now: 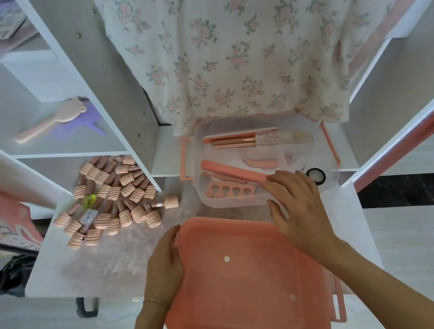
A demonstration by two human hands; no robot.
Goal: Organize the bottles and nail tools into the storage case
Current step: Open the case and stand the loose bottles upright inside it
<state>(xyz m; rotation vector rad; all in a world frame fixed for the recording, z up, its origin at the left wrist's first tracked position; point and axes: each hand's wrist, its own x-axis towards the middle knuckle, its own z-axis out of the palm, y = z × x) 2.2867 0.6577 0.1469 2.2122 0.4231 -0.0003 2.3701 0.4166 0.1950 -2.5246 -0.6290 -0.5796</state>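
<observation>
Fingers (174,234) of the left hand (163,268) curl over the left edge of the salmon lid (242,281), thumb on top, gripping it. That lid serves as landmark: it lies flat at the near edge of the desk (47,277), one lid, with two small white dots on its top.

Left of the lid and farther back, a heap of small bottles (113,196) with ribbed peach caps lies on the desk; there are some thirty or more, too crowded to count exactly. One yellow-green item (89,201) sits among them. Farther left and above, on a white shelf (66,141), lies one pink hand mirror (49,121).

Directly behind the lid stands one clear storage tray (206,194) with pink side latches. Inside it I count one long peach nail file (235,171) set diagonally, one pink toe separator (230,189) at the near wall, several pink-handled brushes (232,143) at the back, and one clear tube (282,137) beside them.

Over the lid's far right corner, the right hand (298,208) rests with fingers relaxed and spread, holding nothing; its fingertips touch the near end of the nail file at the tray's near wall. Just right of that hand, one small round black-rimmed jar (315,175) sits in the tray's right corner.

Behind everything hangs a floral cloth (235,49).
</observation>
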